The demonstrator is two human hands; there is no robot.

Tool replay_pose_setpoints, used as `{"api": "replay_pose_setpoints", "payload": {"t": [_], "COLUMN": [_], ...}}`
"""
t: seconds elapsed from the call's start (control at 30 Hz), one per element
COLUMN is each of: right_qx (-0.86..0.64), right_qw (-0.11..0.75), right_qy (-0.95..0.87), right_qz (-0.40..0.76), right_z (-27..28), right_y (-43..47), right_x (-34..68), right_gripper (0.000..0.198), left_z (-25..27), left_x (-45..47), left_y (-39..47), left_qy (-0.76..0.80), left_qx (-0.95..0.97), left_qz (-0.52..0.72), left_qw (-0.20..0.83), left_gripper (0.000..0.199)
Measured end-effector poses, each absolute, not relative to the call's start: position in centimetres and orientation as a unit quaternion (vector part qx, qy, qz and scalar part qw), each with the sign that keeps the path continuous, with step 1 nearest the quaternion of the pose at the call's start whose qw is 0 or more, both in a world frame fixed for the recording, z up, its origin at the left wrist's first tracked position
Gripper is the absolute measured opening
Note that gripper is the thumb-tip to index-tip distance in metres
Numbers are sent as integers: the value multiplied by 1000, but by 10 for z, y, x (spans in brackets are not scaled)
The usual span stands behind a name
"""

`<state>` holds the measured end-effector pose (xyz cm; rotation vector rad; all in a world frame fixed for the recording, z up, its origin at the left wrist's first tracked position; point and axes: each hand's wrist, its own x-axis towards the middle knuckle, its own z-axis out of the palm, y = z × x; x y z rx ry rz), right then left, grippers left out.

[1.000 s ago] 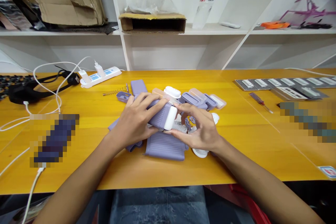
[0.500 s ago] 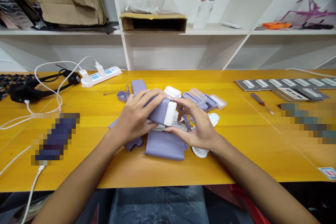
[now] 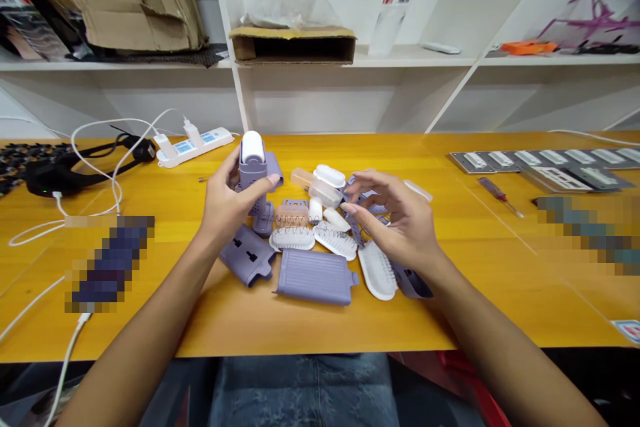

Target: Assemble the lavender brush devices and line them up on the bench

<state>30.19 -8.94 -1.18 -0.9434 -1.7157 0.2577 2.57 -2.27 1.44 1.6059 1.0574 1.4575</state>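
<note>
My left hand [image 3: 225, 193] is closed around a purple plastic casing [image 3: 253, 172], held upright with a rounded white piece [image 3: 252, 145] at its top. My right hand [image 3: 403, 220] hovers over the right part of the loose pieces, fingers curved and apart, with nothing visible between them. Below lie a ribbed purple panel [image 3: 315, 277], a purple panel with dark slots [image 3: 247, 255], and several white bristled pieces [image 3: 379, 271]. Thin coil springs [image 3: 303, 221] rest across the middle pieces. Behind them are translucent peach covers [image 3: 325, 193] and a white oval part [image 3: 329, 175].
A power strip [image 3: 195, 146] with cables stands at the back left, beside a black headset [image 3: 80, 170]. A pixelated dark device [image 3: 113, 260] lies at left. Toward the right are a screwdriver [image 3: 500, 196] and a grey strip with white pieces [image 3: 537, 161]. White shelving [image 3: 300, 69] borders the back.
My left hand has moved left and turned the casing from lying sideways to upright. My right hand has come away from it and shifted slightly right. More loose pieces show between the hands.
</note>
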Motion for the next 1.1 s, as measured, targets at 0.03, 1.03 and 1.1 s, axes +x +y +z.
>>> {"api": "replay_pose_setpoints", "payload": {"t": [0.03, 1.03, 1.1], "right_qx": [-398, -347, -377], "right_qw": [544, 246, 278], "right_qy": [-731, -902, -883], "right_qz": [104, 73, 41], "right_z": [-11, -18, -18], "right_y": [-89, -99, -92], "right_x": [302, 283, 295], "right_gripper": [38, 38, 22], "left_z": [14, 7, 7], "left_x": [24, 33, 32], "left_y": [-21, -25, -25], "left_qy": [403, 383, 382], "left_qx": [604, 524, 527], "left_qz": [573, 611, 611], "left_qw": [381, 453, 450], "left_gripper": [49, 42, 41]}}
